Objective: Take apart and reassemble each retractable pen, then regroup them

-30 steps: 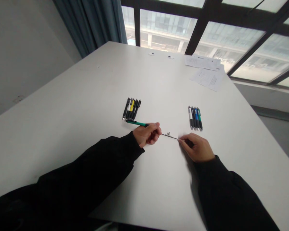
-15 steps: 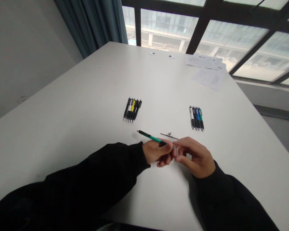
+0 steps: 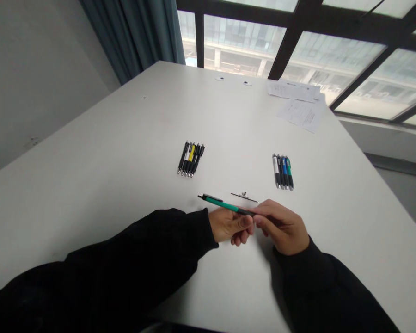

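Note:
A green pen barrel (image 3: 225, 205) with a black clip and dark grip lies slanted across my left hand (image 3: 233, 225), its clip end pointing left. My left thumb and curled fingers close around its grip section. With thumb and forefinger, my right hand (image 3: 282, 225) pinches the grip's right end; the very tip is hidden behind those fingers. Just beyond my hands, a thin dark ink refill (image 3: 236, 194) rests on the table beside a small shiny piece (image 3: 243, 194), too small to make out well.
A row of several pens (image 3: 190, 159), one of them yellow, lies on the white table (image 3: 125, 152) left of centre. Another row of several pens (image 3: 283, 172) lies to the right. Printed papers (image 3: 298, 108) are near the window at the back right.
My right fingertips have come onto the grip end of the pen. The pen has tilted flatter, and its clip has turned into clearer view.

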`<control>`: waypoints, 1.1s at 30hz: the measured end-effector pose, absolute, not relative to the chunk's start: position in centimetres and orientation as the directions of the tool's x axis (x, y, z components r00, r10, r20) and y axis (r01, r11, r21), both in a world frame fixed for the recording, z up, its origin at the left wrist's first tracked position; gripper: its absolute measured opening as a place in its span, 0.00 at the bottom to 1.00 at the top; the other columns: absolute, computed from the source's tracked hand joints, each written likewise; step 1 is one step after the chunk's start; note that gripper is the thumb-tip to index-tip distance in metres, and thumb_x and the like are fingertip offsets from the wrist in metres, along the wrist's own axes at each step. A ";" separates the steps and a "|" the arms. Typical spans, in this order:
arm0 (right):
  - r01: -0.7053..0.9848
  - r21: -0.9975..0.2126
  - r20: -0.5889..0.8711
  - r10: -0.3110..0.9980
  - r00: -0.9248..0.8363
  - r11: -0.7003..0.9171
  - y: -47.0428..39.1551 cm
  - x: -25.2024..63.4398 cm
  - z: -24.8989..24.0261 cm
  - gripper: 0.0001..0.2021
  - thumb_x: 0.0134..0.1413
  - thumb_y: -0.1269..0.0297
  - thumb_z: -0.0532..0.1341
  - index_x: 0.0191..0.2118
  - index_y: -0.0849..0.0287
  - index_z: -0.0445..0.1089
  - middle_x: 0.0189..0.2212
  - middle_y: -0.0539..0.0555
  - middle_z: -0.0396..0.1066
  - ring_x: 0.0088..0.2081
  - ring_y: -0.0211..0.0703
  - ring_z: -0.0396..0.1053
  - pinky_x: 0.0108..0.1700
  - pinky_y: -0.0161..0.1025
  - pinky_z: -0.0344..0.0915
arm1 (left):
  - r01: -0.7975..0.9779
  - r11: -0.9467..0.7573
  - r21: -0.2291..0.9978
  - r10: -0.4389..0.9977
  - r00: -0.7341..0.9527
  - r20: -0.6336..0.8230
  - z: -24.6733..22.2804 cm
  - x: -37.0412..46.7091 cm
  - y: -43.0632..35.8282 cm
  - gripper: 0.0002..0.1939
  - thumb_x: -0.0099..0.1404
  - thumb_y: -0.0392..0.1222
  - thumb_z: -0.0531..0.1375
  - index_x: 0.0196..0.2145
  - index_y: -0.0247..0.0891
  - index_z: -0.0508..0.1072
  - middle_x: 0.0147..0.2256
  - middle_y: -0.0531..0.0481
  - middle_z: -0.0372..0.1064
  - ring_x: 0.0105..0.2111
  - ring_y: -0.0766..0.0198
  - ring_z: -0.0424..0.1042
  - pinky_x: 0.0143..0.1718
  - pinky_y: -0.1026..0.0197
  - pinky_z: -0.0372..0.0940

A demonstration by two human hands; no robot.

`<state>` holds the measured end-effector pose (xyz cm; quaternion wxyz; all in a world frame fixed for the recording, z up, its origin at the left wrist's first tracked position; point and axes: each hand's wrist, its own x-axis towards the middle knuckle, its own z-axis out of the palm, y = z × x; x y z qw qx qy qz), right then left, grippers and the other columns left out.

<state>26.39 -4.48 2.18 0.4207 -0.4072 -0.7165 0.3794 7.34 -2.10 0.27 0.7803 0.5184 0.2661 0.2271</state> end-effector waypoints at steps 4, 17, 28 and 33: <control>0.370 -0.883 0.222 0.952 -0.210 0.288 -3.7 27.8 1.7 0.08 0.59 0.64 0.61 0.42 0.57 0.75 0.29 0.52 0.69 0.21 0.34 0.64 0.20 0.33 0.61 | -0.051 0.271 0.961 0.838 0.503 -0.210 0.2 5.4 -0.8 0.27 0.50 0.58 0.68 0.36 0.34 0.66 0.24 0.56 0.65 0.16 0.73 0.64 0.14 0.70 0.58; 0.656 -0.641 0.256 0.917 -0.307 0.399 -2.5 29.8 0.8 0.10 0.59 0.62 0.59 0.40 0.59 0.75 0.31 0.55 0.72 0.28 0.41 0.68 0.30 0.40 0.66 | 0.424 -0.644 0.637 0.750 0.515 0.415 -2.2 1.5 2.3 0.08 0.57 0.41 0.64 0.34 0.36 0.77 0.31 0.48 0.72 0.22 0.70 0.64 0.27 0.66 0.64; 0.726 -0.561 0.226 0.917 -0.328 0.398 -2.8 29.4 0.9 0.08 0.57 0.63 0.61 0.38 0.59 0.76 0.29 0.54 0.71 0.28 0.41 0.68 0.30 0.38 0.64 | 0.487 -0.650 0.584 0.757 0.486 0.438 -1.8 1.6 2.3 0.08 0.61 0.38 0.62 0.36 0.36 0.80 0.31 0.47 0.69 0.28 0.68 0.67 0.31 0.65 0.65; 0.735 -0.562 0.216 0.925 -0.312 0.379 -2.7 29.4 0.9 0.08 0.58 0.63 0.60 0.37 0.59 0.75 0.28 0.54 0.70 0.28 0.40 0.67 0.31 0.38 0.64 | 0.520 -0.621 0.587 0.780 0.479 0.402 -1.4 1.7 2.2 0.08 0.61 0.38 0.62 0.37 0.37 0.80 0.30 0.49 0.68 0.27 0.68 0.67 0.30 0.66 0.64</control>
